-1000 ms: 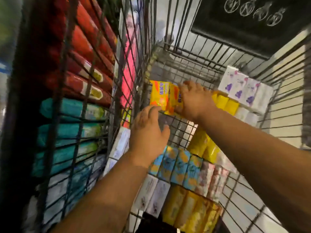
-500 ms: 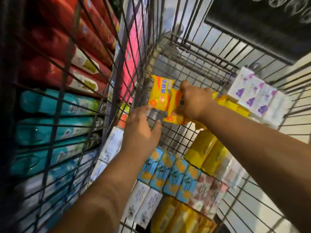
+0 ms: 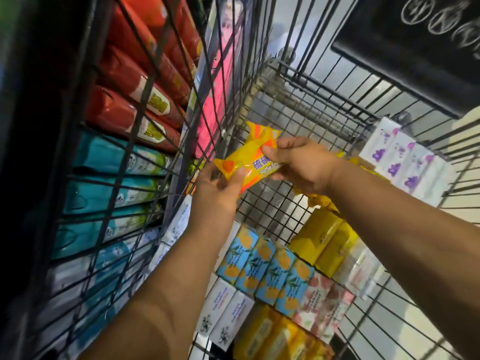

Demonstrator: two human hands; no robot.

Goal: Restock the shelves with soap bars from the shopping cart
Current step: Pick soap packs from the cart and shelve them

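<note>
A yellow and orange sulfur soap packet [image 3: 248,157] is held above the wire floor of the shopping cart [image 3: 298,107]. My right hand [image 3: 301,165] grips its right end. My left hand [image 3: 220,188] pinches its lower left corner between thumb and fingers. Further soap bars lie in the cart below: blue and orange boxes [image 3: 262,266], yellow bars [image 3: 324,240], white boxes [image 3: 223,315] and white bars with purple flowers [image 3: 405,162].
The cart's left wire wall [image 3: 145,100] stands close to my left arm. Behind it are shelves of red packs [image 3: 135,81] and teal packs [image 3: 109,178]. A dark mat [image 3: 415,48] lies on the floor beyond the cart's far wall.
My right hand has lifted the yellow packet toward me and turned it flat. My left hand rose to meet it and now pinches its left corner.
</note>
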